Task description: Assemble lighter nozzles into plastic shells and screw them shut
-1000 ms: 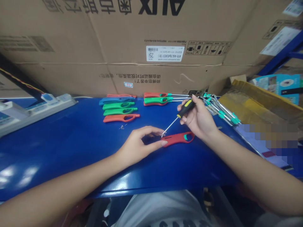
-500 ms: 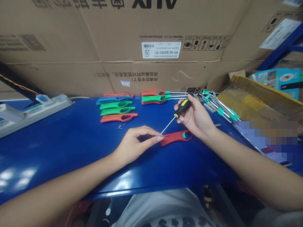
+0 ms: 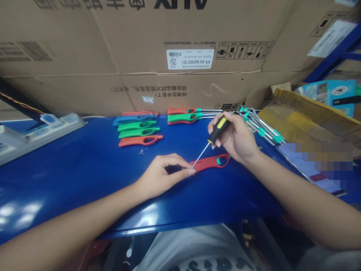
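Reading the head view: we see the left hand (image 3: pixel 163 175) curled over the near end of a red plastic lighter body (image 3: pixel 213 162), which lies flat on the blue metal bench (image 3: pixel 56 195), tilted slightly across it, with its looped end pointing right. Thumb and fingers meet around that end, leaving a small gap behind them. We can't tell from this angle whether they're gripping it or just steadying it.

The right hand (image 3: pixel 235 137) is closed firmly around a black-and-yellow screwdriver (image 3: pixel 217 130), held up at an angle. Its thin steel shaft (image 3: pixel 200 155) runs down to the left end of the red body, right beside the left fingertips.

Tally as things lie: two lighter bodies, one red (image 3: pixel 182 111) and one green (image 3: pixel 183 117), sit at the back with long metal tubes fitted. Five more in a row, red, blue, two green and orange-red (image 3: pixel 140 140), show no tubes. A heap of metal rods with teal collars (image 3: pixel 262 128) lies at right. Tiny metal bits (image 3: pixel 143 151) sit just below the row.
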`<state>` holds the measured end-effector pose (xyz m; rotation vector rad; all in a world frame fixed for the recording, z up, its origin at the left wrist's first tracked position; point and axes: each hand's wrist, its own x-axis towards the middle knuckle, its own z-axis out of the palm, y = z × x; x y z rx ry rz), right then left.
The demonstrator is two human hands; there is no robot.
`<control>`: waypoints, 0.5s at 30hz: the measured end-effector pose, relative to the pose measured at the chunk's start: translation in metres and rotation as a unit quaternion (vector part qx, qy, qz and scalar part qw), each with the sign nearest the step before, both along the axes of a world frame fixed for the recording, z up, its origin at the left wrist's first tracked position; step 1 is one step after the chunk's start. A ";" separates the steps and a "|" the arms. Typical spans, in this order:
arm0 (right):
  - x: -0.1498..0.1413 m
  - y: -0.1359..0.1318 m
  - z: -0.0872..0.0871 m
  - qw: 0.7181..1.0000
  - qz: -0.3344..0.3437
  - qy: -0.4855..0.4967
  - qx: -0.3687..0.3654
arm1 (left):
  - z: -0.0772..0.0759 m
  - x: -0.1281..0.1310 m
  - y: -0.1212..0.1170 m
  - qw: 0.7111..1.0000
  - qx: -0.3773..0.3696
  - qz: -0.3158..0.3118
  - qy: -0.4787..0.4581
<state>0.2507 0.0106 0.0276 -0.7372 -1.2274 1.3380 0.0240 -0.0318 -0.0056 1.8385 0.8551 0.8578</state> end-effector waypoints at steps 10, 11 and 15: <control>0.006 -0.019 0.005 0.981 0.159 -0.072 0.086 | -0.008 0.001 -0.001 0.991 -0.015 -0.107 0.079; 0.005 -0.022 0.004 0.978 0.164 -0.084 0.098 | -0.008 0.001 -0.001 0.990 -0.013 -0.113 0.084; -0.001 -0.034 0.002 0.972 0.106 -0.114 0.176 | -0.008 0.000 0.001 0.990 -0.021 -0.118 0.081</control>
